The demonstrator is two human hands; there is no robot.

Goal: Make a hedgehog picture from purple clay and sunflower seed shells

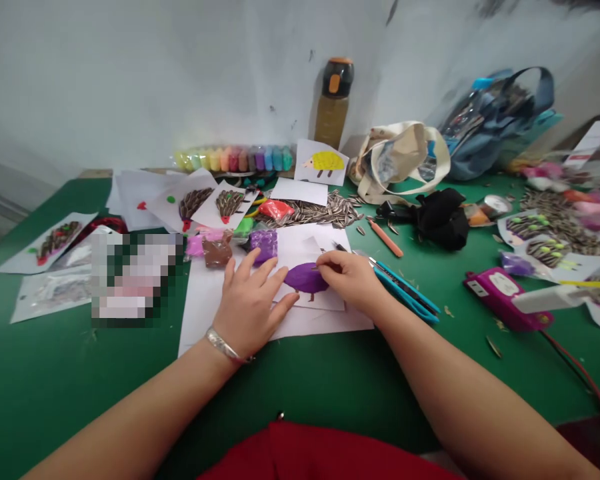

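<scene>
A purple oval shape with small brown legs lies on a white card, on top of a larger white sheet. My left hand rests spread on the paper at the shape's left, fingers apart, holding nothing. At the shape's right edge, my right hand pinches a small thin item, too small to name for certain. Above my left fingers are a purple clay packet and a brown clay packet. A pile of striped sunflower seeds lies behind the paper.
Cards with seed-covered shapes lie at the left. Right of my right hand are blue-handled tweezers, an orange tool and a magenta device with a cable. A bottle, a yellow hedgehog card and bags stand along the wall.
</scene>
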